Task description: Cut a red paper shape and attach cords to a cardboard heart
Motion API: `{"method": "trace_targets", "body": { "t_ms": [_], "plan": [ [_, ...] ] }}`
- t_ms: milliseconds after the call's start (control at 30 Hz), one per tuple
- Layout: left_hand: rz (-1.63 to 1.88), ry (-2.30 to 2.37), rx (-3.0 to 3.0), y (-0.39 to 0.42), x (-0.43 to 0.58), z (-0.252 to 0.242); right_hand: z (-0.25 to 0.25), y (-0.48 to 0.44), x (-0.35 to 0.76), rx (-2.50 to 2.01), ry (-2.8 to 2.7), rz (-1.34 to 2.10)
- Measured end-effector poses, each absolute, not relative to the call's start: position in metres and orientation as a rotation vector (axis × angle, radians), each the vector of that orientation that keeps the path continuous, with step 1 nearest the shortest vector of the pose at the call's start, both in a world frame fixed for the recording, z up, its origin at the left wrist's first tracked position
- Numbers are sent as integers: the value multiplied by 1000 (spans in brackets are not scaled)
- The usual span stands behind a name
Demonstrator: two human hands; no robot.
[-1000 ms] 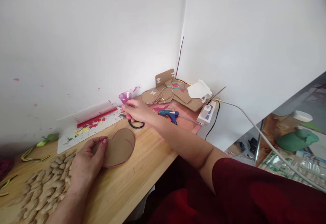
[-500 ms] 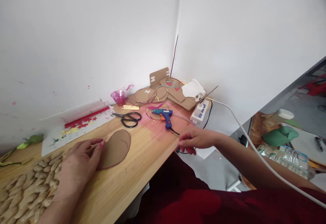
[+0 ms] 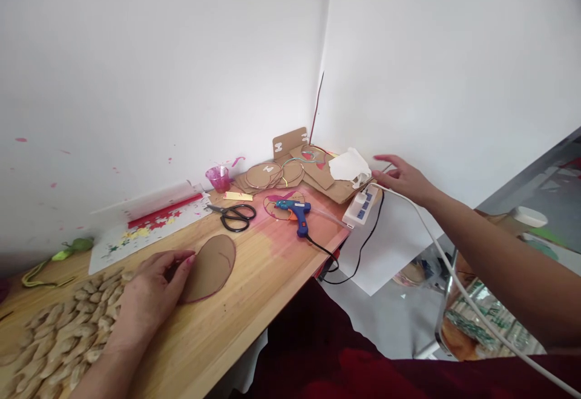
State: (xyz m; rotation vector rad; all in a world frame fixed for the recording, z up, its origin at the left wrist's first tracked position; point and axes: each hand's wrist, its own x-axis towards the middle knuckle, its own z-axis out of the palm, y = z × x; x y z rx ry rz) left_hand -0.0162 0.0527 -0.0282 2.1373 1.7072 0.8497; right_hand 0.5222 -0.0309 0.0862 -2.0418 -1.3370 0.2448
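Observation:
My left hand (image 3: 157,287) pinches the left edge of a rounded cardboard cutout (image 3: 212,269) with a dark outline, lying on the wooden table (image 3: 245,302). My right hand (image 3: 402,180) reaches to the table's far right corner, its thumb and fingers apart. Close by are a crumpled white sheet (image 3: 348,166), a white power strip (image 3: 361,208) and a thin stick that passes behind the fingers. Whether the fingertips touch any of these I cannot tell. Between my hands rest a blue glue gun (image 3: 299,220) and black-handled scissors (image 3: 236,217).
Peanuts (image 3: 68,332) cover the table's near left. Along the wall are star cutouts on a paper sheet (image 3: 102,260), a pink-stained cup (image 3: 218,178) and stacked cardboard pieces (image 3: 263,176). A white cable (image 3: 431,238) crosses under my right arm, and a black cord (image 3: 372,235) hangs off the edge.
My right hand has moved up and away from the table's front edge to the far corner beside the white sheet, its fingers spreading. The left hand stays on the cardboard; the view has shifted slightly.

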Motion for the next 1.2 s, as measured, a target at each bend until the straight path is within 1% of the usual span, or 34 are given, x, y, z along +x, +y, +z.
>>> {"method": "trace_targets", "body": {
  "t_ms": [100,300,433,633,767,1033,1200],
  "plan": [
    [763,1746,2144,52,-15,-25,87,-14,521,-2110,-1472,231],
    [721,1761,2125,54,-16,-26,108,5,532,-2156,-1349,-5],
    [701,1748,2128,58,-19,-30,120,7,542,-2268,-1271,63],
    [708,1693,2190,59,-22,-32,117,11,550,-2482,-1108,189],
    [718,1686,2206,58,-22,-31,126,21,544,-2633,-1194,87],
    [697,1689,2172,58,-20,-30,136,42,531,-2626,-1290,283],
    [714,1676,2175,58,-19,-29,147,40,527,-2801,-1409,177]
  ]
}}
